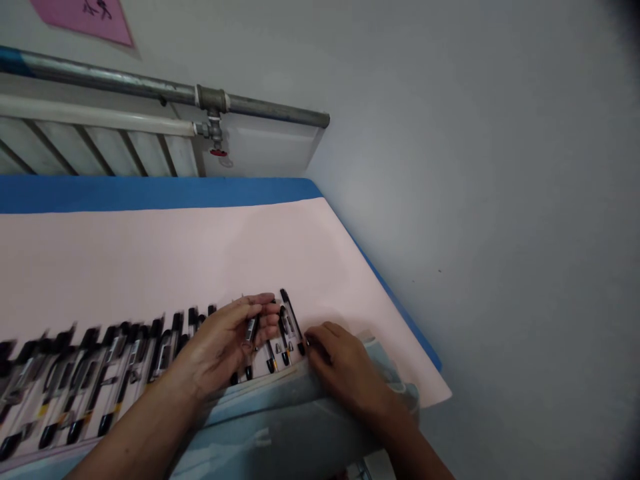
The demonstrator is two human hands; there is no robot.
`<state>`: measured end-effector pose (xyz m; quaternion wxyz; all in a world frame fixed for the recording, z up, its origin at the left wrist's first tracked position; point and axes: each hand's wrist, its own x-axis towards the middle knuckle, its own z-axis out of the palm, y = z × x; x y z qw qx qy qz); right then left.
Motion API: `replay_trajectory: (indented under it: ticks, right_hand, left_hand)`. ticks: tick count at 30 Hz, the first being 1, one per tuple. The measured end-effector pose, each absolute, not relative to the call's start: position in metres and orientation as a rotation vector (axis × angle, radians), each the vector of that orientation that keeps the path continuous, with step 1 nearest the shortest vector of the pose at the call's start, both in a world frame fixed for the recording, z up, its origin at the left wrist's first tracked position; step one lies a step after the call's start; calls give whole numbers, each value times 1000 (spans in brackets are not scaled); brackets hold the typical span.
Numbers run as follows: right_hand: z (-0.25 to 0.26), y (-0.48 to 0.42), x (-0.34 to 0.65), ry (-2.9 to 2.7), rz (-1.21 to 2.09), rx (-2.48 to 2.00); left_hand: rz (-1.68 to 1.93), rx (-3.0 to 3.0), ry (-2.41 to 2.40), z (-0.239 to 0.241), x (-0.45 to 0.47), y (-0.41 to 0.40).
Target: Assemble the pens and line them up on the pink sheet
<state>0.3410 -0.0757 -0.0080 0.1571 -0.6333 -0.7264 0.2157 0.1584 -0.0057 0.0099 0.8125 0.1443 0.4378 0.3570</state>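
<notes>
My left hand [227,343] hovers palm-side in over the row of pens, fingers curled, with a short black pen part [251,329] bearing a whitish label held in it. Right of it, my right hand [345,363] has thumb and forefinger pinched together; a tiny dark tip shows there, too small to name. Between the hands lie a black-capped pen [293,320] and several small metal pen tips [279,347]. A long row of disassembled black and clear pens [120,380] stretches left along the table's near edge, blurred at the far left.
Pale pink sheeting [165,260] covers a blue table [150,193]. Light blue cloth [280,420] lies along the near edge under my forearms. A radiator [100,147], a metal pipe [125,80] with a red-handled valve [216,133], and a grey wall [480,200] bound the table.
</notes>
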Motion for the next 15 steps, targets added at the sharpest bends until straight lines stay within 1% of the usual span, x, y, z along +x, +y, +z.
replay_trajectory:
  ticks: [6, 9, 15]
  right_hand:
    - [10, -72, 337, -1714, 753, -1731]
    - [18, -65, 319, -1699, 910, -1574]
    - [17, -49, 282, -1716, 960, -1539]
  left_hand:
    - [816, 220, 879, 11, 169, -14]
    - [914, 165, 843, 12, 176, -18]
    - [980, 152, 807, 14, 182, -24]
